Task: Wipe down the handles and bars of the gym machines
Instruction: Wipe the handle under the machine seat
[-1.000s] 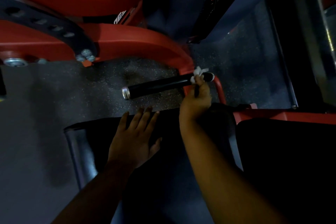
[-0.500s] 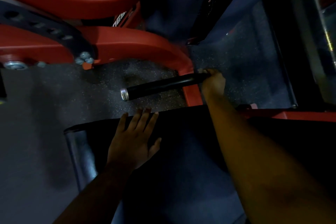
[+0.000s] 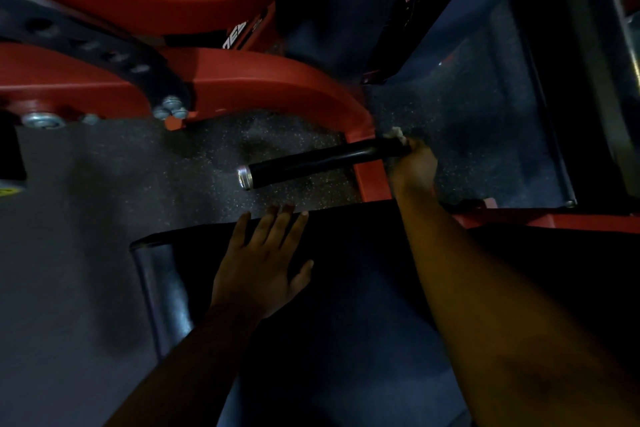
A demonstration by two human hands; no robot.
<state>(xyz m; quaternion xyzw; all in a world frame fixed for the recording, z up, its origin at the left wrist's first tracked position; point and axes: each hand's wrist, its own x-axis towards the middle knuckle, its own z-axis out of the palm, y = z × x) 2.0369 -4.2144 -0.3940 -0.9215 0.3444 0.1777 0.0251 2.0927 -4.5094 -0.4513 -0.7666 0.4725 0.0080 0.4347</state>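
Right hand [image 3: 414, 163]: curled round a white cloth [image 3: 398, 133] at the handle [image 3: 325, 160]'s inner end, to wipe it.
Left hand [image 3: 258, 269]: flat, fingers spread on the black pad [image 3: 363, 253], likely for balance.

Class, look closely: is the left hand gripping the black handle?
No, the left hand rests flat on the black pad, apart from the handle.

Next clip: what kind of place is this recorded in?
Most likely a gym. A red steel machine frame carries a black grip handle, a dark padded seat sits below, and the floor is speckled rubber. The right hand holds a white cloth against the handle.
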